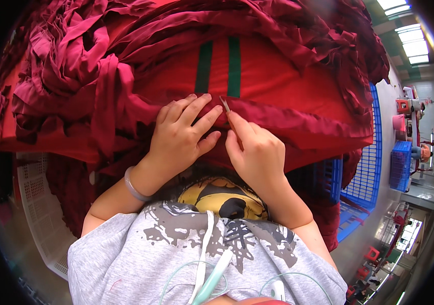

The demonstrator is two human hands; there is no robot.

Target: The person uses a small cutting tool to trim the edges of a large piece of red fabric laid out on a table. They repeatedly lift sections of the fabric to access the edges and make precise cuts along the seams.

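Observation:
A long maroon fabric strip (293,118) runs across the near part of a red cloth-covered table (171,68). My left hand (184,127) lies on the strip with its fingers spread and nothing gripped. Close beside it, my right hand (257,150) is closed around a small pointed metal tool (225,105), its tip at the strip near my left fingertips. Most of the tool is hidden in my fingers, so its exact kind is unclear. Just beyond the hands, two dark green bands (233,71) stand out on the red cloth.
Heaped maroon strips (69,66) cover the table's left and far sides. Below the table edge are a white plastic basket (41,203) at left and a blue plastic crate (369,162) at right. Farther right, red stools (372,253) and another blue crate (401,165) stand on the floor.

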